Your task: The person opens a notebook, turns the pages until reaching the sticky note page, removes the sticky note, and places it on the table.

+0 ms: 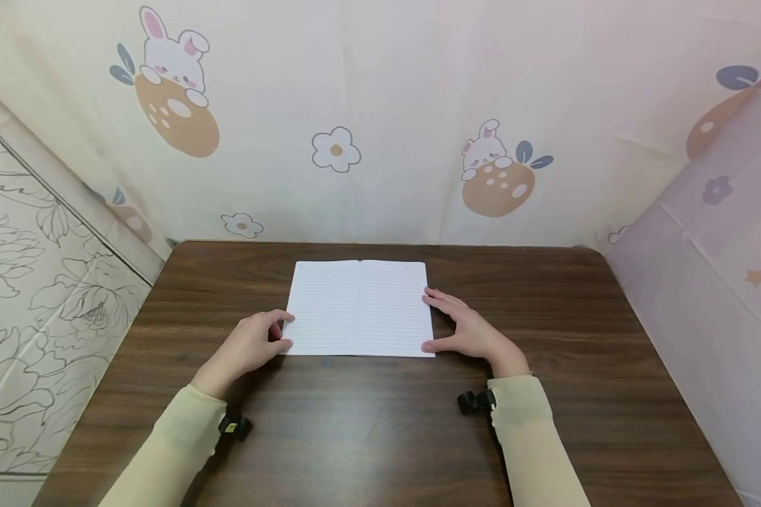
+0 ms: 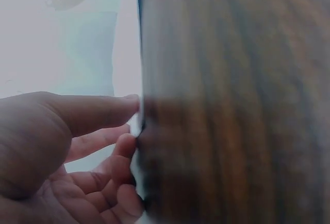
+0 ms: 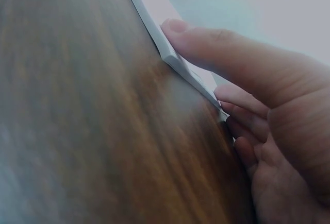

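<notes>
An open notebook [image 1: 323,310] with lined white pages lies flat on the dark wooden table, its fold running down the middle. At its left edge, my left hand [image 1: 254,345] rests with the thumb and index finger apart on the page; the other fingers bend beside the edge in the left wrist view. My right hand [image 1: 472,334] touches the right side, thumb on the page near the lower corner and fingers spread along the edge. The right wrist view shows that thumb [image 3: 206,44] over the stacked pages, and the notebook's edge [image 3: 170,62] beneath it.
Bare tabletop [image 1: 355,422] stretches in front of the notebook and to both sides. A pale curtain [image 1: 393,84] with rabbits and flowers hangs behind the table. A flower-patterned panel [image 1: 38,303] stands at the left. Small black cameras [image 1: 234,427] sit at both wrists.
</notes>
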The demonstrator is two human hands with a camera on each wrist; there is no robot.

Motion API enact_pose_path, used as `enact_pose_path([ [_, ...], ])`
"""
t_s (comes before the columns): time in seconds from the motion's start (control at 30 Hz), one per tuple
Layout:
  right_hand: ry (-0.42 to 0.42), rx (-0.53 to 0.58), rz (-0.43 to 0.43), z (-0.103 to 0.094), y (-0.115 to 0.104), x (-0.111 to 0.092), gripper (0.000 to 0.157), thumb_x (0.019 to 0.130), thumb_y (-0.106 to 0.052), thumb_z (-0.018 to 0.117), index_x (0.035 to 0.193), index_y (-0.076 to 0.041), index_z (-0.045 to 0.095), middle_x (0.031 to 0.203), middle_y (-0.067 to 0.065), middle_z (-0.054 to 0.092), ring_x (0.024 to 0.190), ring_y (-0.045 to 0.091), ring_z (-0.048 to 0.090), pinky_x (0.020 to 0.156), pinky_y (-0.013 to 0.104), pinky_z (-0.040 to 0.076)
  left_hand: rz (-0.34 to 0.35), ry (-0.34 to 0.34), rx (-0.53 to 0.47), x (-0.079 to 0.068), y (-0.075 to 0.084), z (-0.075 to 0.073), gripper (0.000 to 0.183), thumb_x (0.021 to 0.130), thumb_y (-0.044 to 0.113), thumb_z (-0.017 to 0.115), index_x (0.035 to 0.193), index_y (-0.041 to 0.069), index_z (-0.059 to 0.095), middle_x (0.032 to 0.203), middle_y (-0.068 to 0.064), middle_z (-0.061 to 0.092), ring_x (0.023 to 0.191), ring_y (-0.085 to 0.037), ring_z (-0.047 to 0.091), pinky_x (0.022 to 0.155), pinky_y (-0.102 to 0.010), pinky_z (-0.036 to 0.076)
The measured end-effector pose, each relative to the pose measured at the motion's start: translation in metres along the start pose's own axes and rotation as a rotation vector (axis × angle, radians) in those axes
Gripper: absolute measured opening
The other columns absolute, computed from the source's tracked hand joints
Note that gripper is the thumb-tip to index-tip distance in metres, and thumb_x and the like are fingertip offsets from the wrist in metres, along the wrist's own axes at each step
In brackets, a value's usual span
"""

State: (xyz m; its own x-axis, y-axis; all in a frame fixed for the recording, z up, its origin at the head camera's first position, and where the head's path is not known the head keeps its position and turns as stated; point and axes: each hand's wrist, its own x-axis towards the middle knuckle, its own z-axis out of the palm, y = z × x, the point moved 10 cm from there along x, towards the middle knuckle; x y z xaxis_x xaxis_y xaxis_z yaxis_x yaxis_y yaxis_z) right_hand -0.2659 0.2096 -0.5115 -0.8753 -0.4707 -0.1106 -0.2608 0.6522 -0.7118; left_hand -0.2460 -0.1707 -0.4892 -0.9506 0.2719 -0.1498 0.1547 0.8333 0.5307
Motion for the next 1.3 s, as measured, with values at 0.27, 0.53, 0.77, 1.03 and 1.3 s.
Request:
enact_pose_path([
  [0.27, -0.001, -0.001, -0.007, 0.001, -0.001, 0.001, 0.111, 0.08, -0.05, 0.098, 0.169, -0.014, 0.042, 0.18, 0.006, 0.027, 0.165, 0.038, 0.022, 0.126, 0.068, 0.026, 0.033, 0.03, 0.016, 0.006, 0.021, -0.004, 0.038, 0.095, 0.012, 0.082, 0.13, 0.002, 0.072, 0.095, -0.007, 0.07, 0.083, -0.023, 0.061, 0.08, -0.046, 0.055],
  [0.53, 0.002, 0.024, -0.017, 0.001, -0.001, 0.001, 0.113, 0.078, -0.048, 0.1, 0.169, -0.015, 0.043, 0.18, 0.004, 0.026, 0.166, 0.036, 0.02, 0.127, 0.067, 0.025, 0.26, 0.226, -0.069, 0.02, 0.093, 0.002, 0.036, 0.091, 0.008, 0.082, 0.125, 0.0, 0.073, 0.101, -0.012, 0.074, 0.091, -0.028, 0.072, 0.084, -0.047, 0.06],
  [0.77, -0.002, 0.011, -0.004, 0.001, -0.001, 0.001, 0.113, 0.078, -0.048, 0.099, 0.169, -0.015, 0.042, 0.18, 0.005, 0.027, 0.165, 0.036, 0.021, 0.127, 0.067, 0.025, 0.373, 0.255, -0.077, 0.03, 0.141, 0.022, 0.041, 0.094, 0.01, 0.083, 0.132, -0.002, 0.07, 0.122, -0.017, 0.076, 0.115, -0.034, 0.071, 0.101, -0.051, 0.056],
  [1.03, -0.001, 0.016, -0.007, 0.0, -0.002, 0.001, 0.111, 0.079, -0.048, 0.099, 0.169, -0.014, 0.044, 0.18, 0.005, 0.027, 0.165, 0.038, 0.021, 0.126, 0.07, 0.025, 0.416, 0.16, -0.074, 0.04, 0.172, 0.047, 0.048, 0.097, 0.014, 0.082, 0.14, -0.001, 0.067, 0.14, -0.018, 0.07, 0.133, -0.035, 0.065, 0.115, -0.05, 0.05],
  [1.3, -0.004, 0.015, -0.021, 0.0, -0.003, 0.001, 0.11, 0.079, -0.047, 0.099, 0.169, -0.015, 0.043, 0.18, 0.005, 0.027, 0.165, 0.038, 0.021, 0.126, 0.07, 0.025, 0.437, 0.014, -0.026, 0.043, 0.193, 0.074, 0.052, 0.1, 0.017, 0.08, 0.146, 0.001, 0.064, 0.145, -0.017, 0.068, 0.138, -0.031, 0.063, 0.118, -0.046, 0.047],
])
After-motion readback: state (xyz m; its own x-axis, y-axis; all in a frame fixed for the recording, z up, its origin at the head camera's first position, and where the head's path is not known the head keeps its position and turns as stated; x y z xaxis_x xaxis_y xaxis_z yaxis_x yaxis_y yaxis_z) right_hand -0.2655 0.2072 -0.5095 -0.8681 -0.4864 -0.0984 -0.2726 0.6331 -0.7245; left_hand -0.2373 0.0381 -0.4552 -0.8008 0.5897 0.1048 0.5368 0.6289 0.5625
